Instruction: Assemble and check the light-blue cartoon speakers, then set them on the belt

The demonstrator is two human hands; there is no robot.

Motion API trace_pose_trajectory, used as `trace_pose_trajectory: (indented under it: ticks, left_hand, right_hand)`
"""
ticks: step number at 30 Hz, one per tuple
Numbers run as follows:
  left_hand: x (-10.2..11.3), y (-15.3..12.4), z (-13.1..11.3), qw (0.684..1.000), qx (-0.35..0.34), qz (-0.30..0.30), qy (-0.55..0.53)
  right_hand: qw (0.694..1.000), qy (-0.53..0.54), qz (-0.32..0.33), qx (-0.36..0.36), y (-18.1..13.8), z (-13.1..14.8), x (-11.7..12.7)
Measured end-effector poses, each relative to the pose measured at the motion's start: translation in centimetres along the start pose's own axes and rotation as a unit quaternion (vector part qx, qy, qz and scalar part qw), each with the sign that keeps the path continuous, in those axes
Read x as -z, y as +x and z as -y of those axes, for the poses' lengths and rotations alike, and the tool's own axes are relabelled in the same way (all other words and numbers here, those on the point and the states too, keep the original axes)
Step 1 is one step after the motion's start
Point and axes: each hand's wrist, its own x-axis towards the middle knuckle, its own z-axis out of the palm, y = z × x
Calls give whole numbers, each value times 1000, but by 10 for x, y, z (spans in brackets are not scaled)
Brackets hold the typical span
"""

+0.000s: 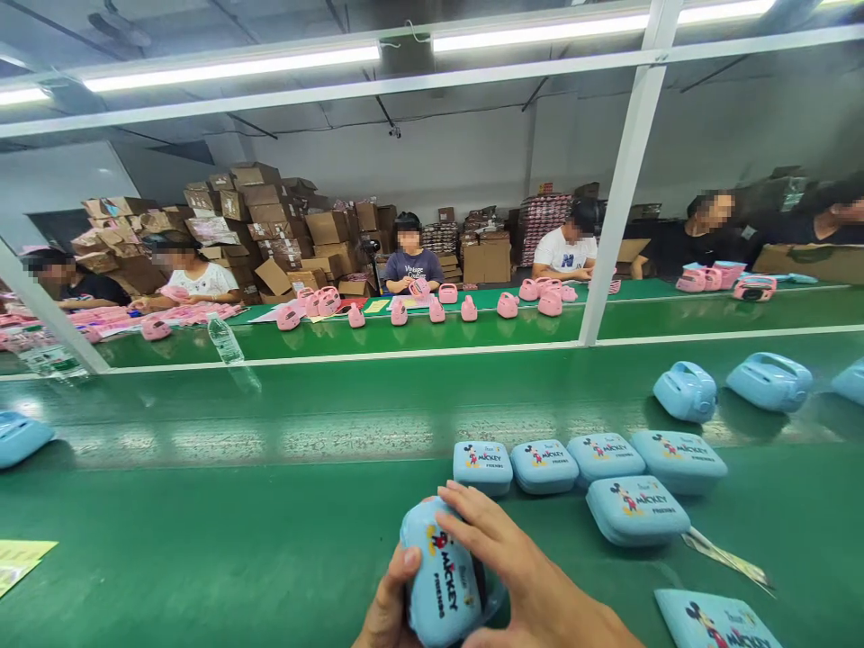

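Note:
A light blue Mickey case (442, 571) with rounded corners stands tilted on end above the green table, its printed side toward me. My left hand (391, 594) grips it along the left side, thumb on the front edge. My right hand (519, 567) is closed round its right side, with the fingers over the top edge; a dark gap shows beneath them. Right of my hands, a row of several similar blue cases (544, 468) lies print side up. Another blue case (638, 510) lies in front of that row, and one more (719, 621) is cut off at the bottom right.
Beyond the table runs a green conveyor belt (351, 396), carrying handled blue cases (770, 382). Paper strips (729, 558) lie at right, yellow paper (23, 562) at left. A plastic bottle (224, 338) stands by the white frame (625, 171). Across it, several people sit among pink cases (508, 305).

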Motion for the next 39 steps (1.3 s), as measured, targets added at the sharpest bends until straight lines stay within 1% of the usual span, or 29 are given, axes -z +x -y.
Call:
trace_pose_trajectory:
  ticks: [2,3,6,10,12,18,25,29,33,36,39]
  left_hand:
    - [1,1,6,999,-28,-34,11]
    - [2,2,8,998,-33,-49,19]
    - [1,2,10,995,-33,-80,42]
    - [-2,2,6,992,-65,-70,83]
    - [-4,3,4,988,-81,-65,114]
    - [-14,2,2,978,-97,-81,164]
    - [-27,-2,-1,964,-97,-129,212]
    - [-30,-4,-2,962,-87,-133,221]
    - [-32,-6,-4,955,-79,-144,246]
    - [-32,-6,-6,954,-65,-147,255]
    - [-31,-6,-6,958,-52,-146,242]
  right_hand:
    - [1000,-12,25,-4,1,-3,-4]
    - [1000,-13,27,-8,1,-5,-6]
    - [1000,-23,15,-5,-1,-12,-12]
    - [997,-64,5,32,-4,-22,-19]
    - [996,-80,-11,45,-5,-25,-21]
    - [987,-136,-49,64,-8,-24,-19]
    - [981,-160,-71,84,-10,-22,-16]
    - [979,-160,-84,91,-10,-20,-16]
    - [973,-187,-96,92,-12,-18,-17]
    - [968,-199,-117,97,-14,-19,-20]
    - [968,-194,-133,93,-15,-21,-27]
